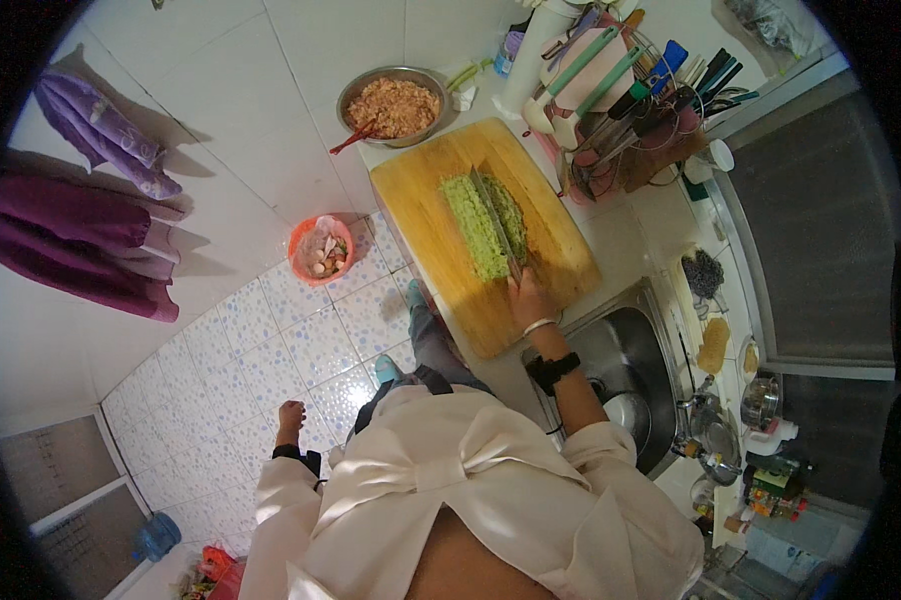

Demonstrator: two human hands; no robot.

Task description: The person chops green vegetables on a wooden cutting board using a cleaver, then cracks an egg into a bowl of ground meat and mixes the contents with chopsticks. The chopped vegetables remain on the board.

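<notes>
My right hand (pixel 531 300) is closed around the handle of a knife (pixel 494 217), whose long blade lies across finely chopped green vegetable (pixel 469 225). The chopped pile rests on a wooden cutting board (pixel 413 187), partly on each side of the blade. My left hand (pixel 291 416) hangs at my side over the tiled floor, away from the counter, fingers curled; nothing shows in it. Beyond the board's far left corner stands a metal bowl (pixel 443 112) of minced filling (pixel 394 107), with a red utensil (pixel 354 137) leaning on its rim.
A steel sink (pixel 649 330) adjoins the board's near right side. A utensil rack (pixel 615 97) with knives and green-handled tools stands at the back right. An orange waste basket (pixel 294 251) sits at floor level left of the counter. Bottles and a sponge (pixel 713 346) line the windowsill.
</notes>
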